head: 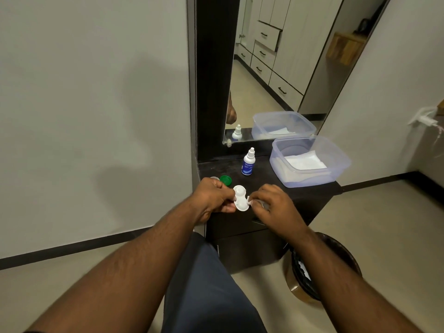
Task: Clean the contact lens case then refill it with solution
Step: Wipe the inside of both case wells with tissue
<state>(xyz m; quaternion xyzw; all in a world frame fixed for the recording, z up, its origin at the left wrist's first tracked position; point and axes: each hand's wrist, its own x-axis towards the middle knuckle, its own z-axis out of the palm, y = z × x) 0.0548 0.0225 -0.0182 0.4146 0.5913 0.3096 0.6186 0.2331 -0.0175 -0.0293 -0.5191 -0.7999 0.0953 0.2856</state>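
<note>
While the left hand (pixel 211 197) pinches the contact lens case (pixel 241 198) by its left rim above the counter's (pixel 276 186) front edge, the right hand (pixel 271 203) pinches something small and white at its right side. Light, stiff, likely slippery plastic; hold at the rims.

Both forearms are seen bare, with no sleeve, watch or ring on the left hand (pixel 211 197) or the right hand (pixel 276 205); the legs are covered by dark navy trousers (pixel 206 284) of plain cloth
</note>
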